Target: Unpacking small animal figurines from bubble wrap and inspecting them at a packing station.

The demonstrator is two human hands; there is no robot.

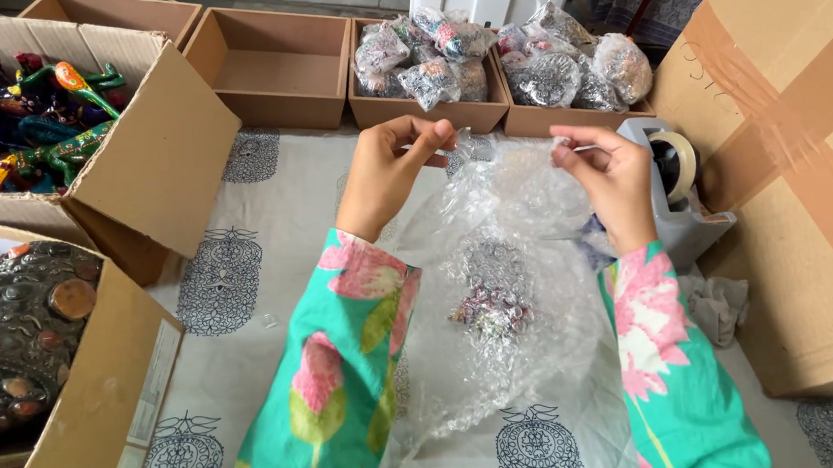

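Both hands are pinched shut on the top edge of a sheet of bubble wrap (pixel 502 287): the left hand (pixel 393 171) grips its left corner between thumb and fingers, the right hand (pixel 610 175) grips the right corner. The sheet hangs from them toward the patterned cloth (pixel 240 280), and a small beaded ornament (pixel 490 310) shows through it at mid-height, loosely covered and, by the look of it, not yet rolled or taped. Two small boxes (pixel 502 66) beyond the hands already hold wrapped bundles; a third box (pixel 276 66) stands empty. A tape dispenser (pixel 673 181) sits just beside the right hand. Room is tight at the sides: an open carton of painted figures (pixel 55 125) to the left, a large taped carton (pixel 804 180) to the right; the cloth between them lies open
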